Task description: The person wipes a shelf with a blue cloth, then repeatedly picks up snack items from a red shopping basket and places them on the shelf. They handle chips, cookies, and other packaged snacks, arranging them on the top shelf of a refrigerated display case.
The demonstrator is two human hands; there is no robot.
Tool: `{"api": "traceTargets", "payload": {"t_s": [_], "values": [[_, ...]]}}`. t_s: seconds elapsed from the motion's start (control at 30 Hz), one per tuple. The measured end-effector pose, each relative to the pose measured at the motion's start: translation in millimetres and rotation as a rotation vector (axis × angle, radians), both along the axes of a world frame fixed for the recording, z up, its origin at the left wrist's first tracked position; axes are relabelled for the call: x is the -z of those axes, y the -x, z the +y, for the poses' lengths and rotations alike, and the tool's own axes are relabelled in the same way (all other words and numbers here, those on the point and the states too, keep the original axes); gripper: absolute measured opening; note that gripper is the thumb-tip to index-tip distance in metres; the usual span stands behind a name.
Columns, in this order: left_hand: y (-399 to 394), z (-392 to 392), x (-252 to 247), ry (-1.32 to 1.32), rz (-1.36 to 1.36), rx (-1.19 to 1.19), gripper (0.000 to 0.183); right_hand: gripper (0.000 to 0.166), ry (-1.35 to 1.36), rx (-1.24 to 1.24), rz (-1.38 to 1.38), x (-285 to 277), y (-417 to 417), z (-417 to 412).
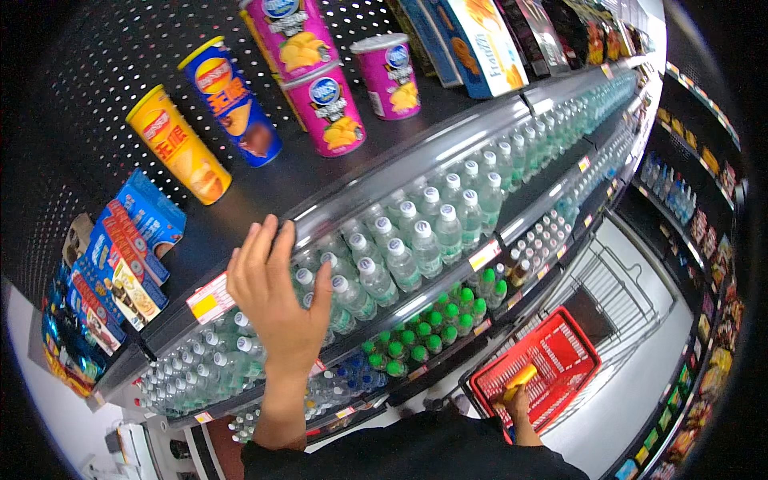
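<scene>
My left hand (282, 288) is raised at the front edge of the top shelf (252, 198), back of the hand towards me, thumb apart and nothing held. Behind its fingertips stand a yellow chip canister (179, 144) and a blue chip canister (231, 102). Purple chip tubs (327, 111) are farther right, two of them stacked and one short tub (387, 77) alone. Low on the right, my right hand (517, 407) grips a yellow pack (521, 381), tube-like in shape, over a red shopping basket (567, 342). Its lower part is hidden by the hand.
Clear water bottles (408, 264) fill the shelf below, with green-capped bottles (432, 330) lower down. Boxed snacks (132, 264) stand at the left, biscuit boxes (480, 48) at the upper right. A metal shopping cart (630, 294) surrounds the basket. Another stocked shelf (708, 240) lines the far right.
</scene>
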State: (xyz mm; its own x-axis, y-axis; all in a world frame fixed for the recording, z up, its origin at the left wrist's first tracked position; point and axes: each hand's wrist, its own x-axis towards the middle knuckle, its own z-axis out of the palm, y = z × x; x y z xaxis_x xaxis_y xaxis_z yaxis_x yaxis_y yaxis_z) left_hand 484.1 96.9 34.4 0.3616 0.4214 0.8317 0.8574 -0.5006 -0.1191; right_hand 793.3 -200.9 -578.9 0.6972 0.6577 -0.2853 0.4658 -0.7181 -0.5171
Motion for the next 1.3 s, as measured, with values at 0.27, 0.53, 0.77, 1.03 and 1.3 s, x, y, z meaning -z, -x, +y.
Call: {"api": "traceTargets", "payload": {"t_s": [0.27,0.53,0.77,1.03,1.3], "values": [[4.8,1.5,-2.3,-0.004,-0.017,0.017,0.053,0.037,-0.403,-0.077,0.075,-47.3,-11.1,58.1],[5.2,8.8,-11.0,-0.021,-0.078,0.14,0.044,0.008,-0.96,-0.223,0.332,-333.0,-1.8,202.6],[42.3,13.1,-44.0,0.046,-0.337,0.335,0.048,0.018,-1.31,-0.68,0.279,-574.3,89.9,252.9],[94.3,57.3,-82.5,0.281,-0.661,0.403,0.07,0.058,-1.342,-1.221,0.478,-691.4,191.2,332.5],[117.4,104.5,-91.5,0.461,-0.741,0.277,0.092,0.085,-1.097,-1.119,0.389,-725.8,264.3,453.2]]}}
